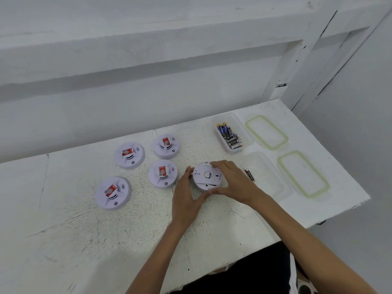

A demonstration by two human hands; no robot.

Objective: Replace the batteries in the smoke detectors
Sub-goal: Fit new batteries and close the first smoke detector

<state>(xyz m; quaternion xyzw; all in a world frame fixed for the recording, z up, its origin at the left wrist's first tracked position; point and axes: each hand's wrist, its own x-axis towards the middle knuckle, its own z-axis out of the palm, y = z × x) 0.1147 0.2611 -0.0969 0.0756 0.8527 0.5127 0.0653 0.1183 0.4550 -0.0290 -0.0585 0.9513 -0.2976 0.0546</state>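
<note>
Through the head camera, my left grip [186, 195] and right grip [232, 180] both curl round the rim of one smoke detector [206, 177]. They hold it from either side, and it lies back-up on the desk [84, 230]. To the left lie four more detectors [113, 193], face-up with red labels, the nearest just beside my left fingers. Beyond my right grip a clear tub [233, 150] holds batteries [230, 136]. A single battery [249, 176] lies close by my right wrist, seemingly in a second tub [277, 187], with two green-rimmed lids [266, 132] alongside.
</note>
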